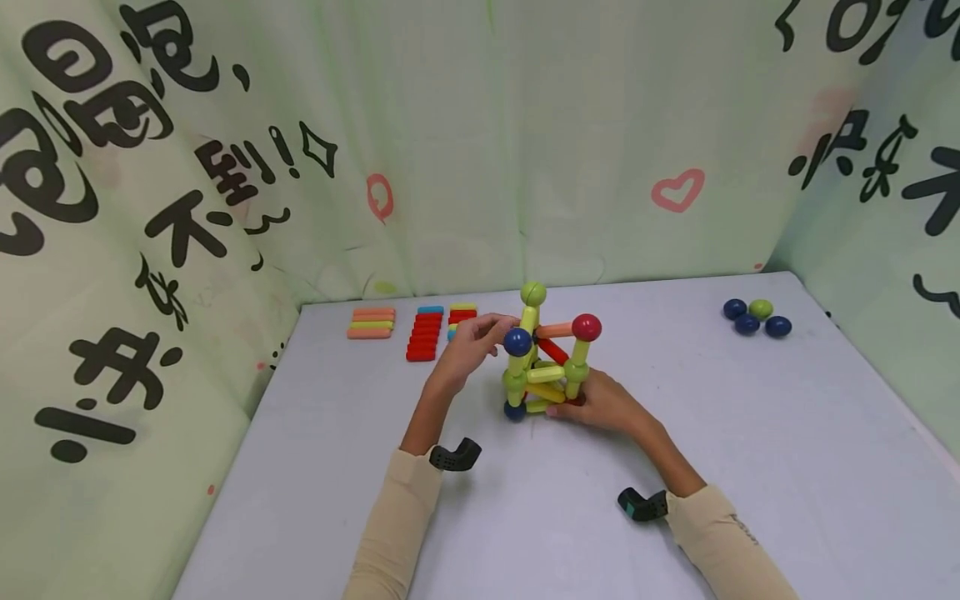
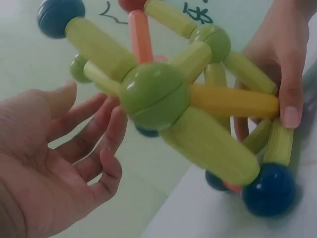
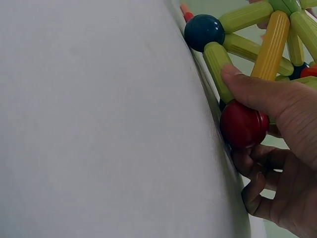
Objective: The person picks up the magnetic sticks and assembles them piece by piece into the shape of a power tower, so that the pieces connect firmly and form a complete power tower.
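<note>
A toy frame of rods and balls (image 1: pixel 545 375) stands on the table, mostly lime green with yellow, orange and red rods. Its upper corners carry a blue ball (image 1: pixel 517 342), a red ball (image 1: pixel 587 327) and a green ball (image 1: pixel 533 293). My right hand (image 1: pixel 603 404) holds the lower right corner, thumb along a green rod and fingers around a dark red ball (image 3: pixel 243 125). At the frame's left side is my left hand (image 2: pixel 59 148), its fingers loosely bent beside a green joint ball (image 2: pixel 155 95), with nothing gripped.
Behind my left hand lie orange and yellow rods (image 1: pixel 371 323), a row of red rods (image 1: pixel 423 335) and another small group of rods (image 1: pixel 462 312). Several blue balls (image 1: pixel 747 324) and a green ball (image 1: pixel 761 309) sit at the far right. A printed curtain (image 1: pixel 585 150) borders the table.
</note>
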Motion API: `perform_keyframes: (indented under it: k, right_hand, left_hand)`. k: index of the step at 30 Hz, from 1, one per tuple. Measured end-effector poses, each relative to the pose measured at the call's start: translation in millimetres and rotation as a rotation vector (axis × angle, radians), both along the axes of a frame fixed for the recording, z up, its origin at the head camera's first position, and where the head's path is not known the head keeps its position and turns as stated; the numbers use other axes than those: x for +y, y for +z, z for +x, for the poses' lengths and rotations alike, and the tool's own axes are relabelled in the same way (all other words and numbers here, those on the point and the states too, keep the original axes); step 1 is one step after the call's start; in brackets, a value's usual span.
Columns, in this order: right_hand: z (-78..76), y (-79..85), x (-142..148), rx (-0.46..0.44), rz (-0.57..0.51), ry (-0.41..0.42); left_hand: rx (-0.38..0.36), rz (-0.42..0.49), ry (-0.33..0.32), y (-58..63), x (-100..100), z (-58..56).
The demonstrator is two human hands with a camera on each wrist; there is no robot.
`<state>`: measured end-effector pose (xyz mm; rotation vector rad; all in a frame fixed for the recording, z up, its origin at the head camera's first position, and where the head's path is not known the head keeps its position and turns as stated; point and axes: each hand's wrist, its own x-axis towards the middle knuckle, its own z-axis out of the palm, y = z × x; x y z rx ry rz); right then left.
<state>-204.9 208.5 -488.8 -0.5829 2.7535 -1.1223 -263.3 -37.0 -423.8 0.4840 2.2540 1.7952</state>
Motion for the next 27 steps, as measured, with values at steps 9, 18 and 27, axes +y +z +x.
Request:
perform_keyframes:
  k: [9,18,27]
  right_hand:
    - [2.7,1.9,-3.3,0.041,-0.03,-0.075]
    - [5.2,1.0,-6.7,0.044,-0.002,-0.12]
    - [6.7,-1.0,-5.8,0.07,0.009,-0.165]
  left_hand:
    - [0.215,-0.384,0.47,-25.9,-55.9,-12.5]
    - [0.208,-0.769,0.675,-48.5,-125.0,-36.7]
    - [0.245,-0.932,0.611,-67.8,-155.3,-45.3]
